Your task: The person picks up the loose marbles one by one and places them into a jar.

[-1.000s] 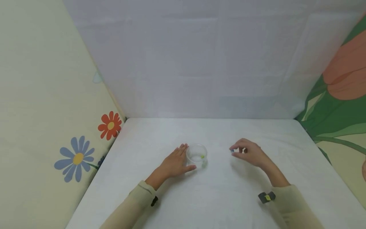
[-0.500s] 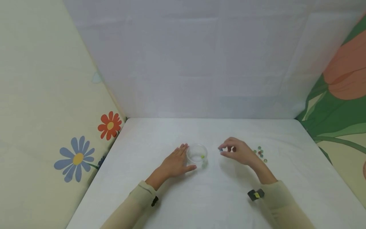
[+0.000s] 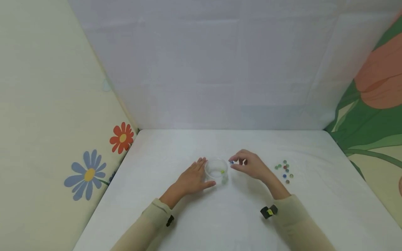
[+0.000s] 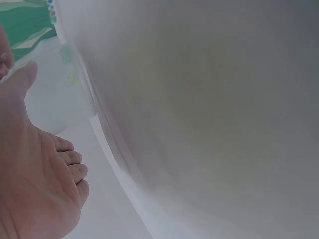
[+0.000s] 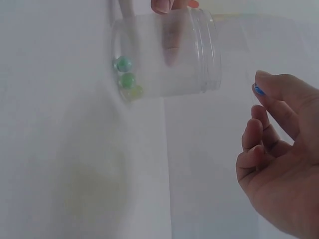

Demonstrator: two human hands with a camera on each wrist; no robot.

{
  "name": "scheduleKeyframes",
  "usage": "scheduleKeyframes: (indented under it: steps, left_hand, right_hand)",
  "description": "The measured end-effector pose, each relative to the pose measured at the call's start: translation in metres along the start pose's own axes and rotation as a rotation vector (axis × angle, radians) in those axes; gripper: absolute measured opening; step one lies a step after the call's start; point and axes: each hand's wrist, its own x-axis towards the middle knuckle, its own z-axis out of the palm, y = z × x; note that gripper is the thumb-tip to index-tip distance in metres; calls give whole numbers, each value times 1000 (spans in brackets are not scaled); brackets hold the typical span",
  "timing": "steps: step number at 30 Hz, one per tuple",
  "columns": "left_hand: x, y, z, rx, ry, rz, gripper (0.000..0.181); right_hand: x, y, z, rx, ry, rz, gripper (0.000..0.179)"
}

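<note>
My right grip [image 3: 251,166] pinches blue marble [image 5: 258,90] near clear jar [image 5: 155,67]; left grip [image 3: 191,178], thumb and fingers apart, probably touches jar

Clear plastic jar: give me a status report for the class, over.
Left hand at the side of the clear plastic jar, three marbles inside. Right hand pinching a blue marble outside it. Nothing visible in the way.

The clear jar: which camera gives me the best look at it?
The right wrist view: it shows the jar large, whole and side-on, with marbles inside. The head view shows it small, from above, beside the left hand. The left wrist view shows it pale and faint, partly hidden by that hand.
</note>
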Motion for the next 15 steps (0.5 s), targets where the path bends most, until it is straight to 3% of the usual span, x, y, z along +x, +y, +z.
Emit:
scheduleKeyframes:
  steps: [11, 15]
  left_hand:
    - [-2, 2, -2, -7, 8, 0, 102]
    - [-2, 2, -2, 10, 7, 5, 103]
  right_hand:
    - [9, -1, 15, 23, 11, -42, 18]
    - [12, -3, 19, 25, -4, -13, 19]
